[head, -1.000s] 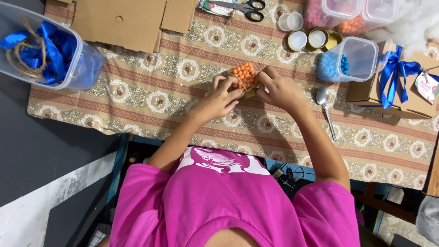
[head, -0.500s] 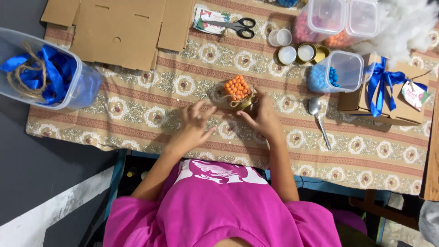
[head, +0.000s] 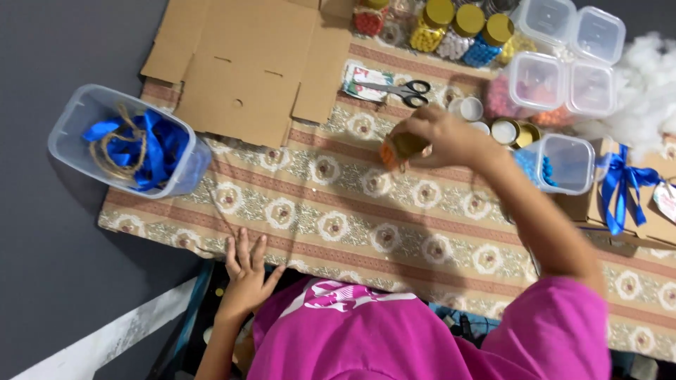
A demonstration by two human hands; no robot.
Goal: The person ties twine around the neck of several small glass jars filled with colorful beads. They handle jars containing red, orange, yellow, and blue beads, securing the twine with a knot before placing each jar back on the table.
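The right hand (head: 440,137) gripped a small jar (head: 401,149) of orange beads above the tablecloth (head: 366,211). The left hand (head: 246,271) lay open, fingers spread, at the table edge.

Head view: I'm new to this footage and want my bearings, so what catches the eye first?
The right hand lifted over the middle of the patterned tablecloth, holding a small jar of orange beads. At far left, a clear tub holds bright blue ribbon and twine. The left hand rests flat at the cloth's near edge, and flattened cardboard lies at the top.
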